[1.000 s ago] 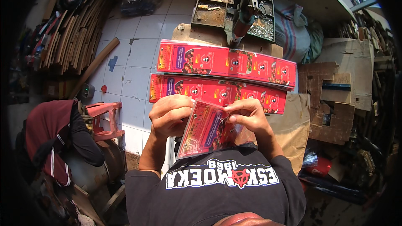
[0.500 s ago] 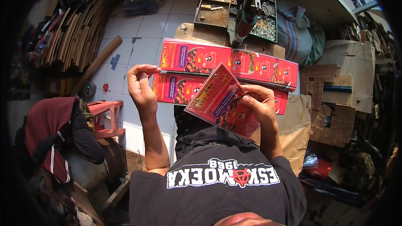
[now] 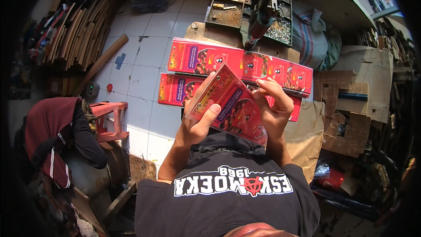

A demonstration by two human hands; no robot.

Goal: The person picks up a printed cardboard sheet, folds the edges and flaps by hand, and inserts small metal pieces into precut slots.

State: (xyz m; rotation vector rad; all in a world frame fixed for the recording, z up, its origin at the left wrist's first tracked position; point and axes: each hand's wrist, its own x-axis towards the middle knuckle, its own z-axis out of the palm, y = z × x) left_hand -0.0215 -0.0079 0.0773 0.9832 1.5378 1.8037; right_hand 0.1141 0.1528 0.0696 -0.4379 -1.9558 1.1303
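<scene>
Nearest, below both hands, is the person's black cotton T-shirt (image 3: 228, 210) with white lettering. Just beyond it, the left hand (image 3: 197, 125) grips a thin, glossy, red printed rectangular panel (image 3: 239, 109), thumb on the printed face and the other fingers behind its left edge. The panel slants down to the right from that grip, raised in front of the shirt. The right hand (image 3: 276, 107) is curled at the panel's upper right edge, thumb and forefinger close together; whether they pinch anything cannot be told. The panel looks light, fairly flexible and slick, likely to crease, so its edges seem the best hold. Right of the right fingers lies a brown paper sheet (image 3: 309, 134). Beyond the fingers, two long stacks of red printed sheets, one nearer (image 3: 171, 90) and one farther (image 3: 280, 71), lie on a brown surface (image 3: 199, 35).
</scene>
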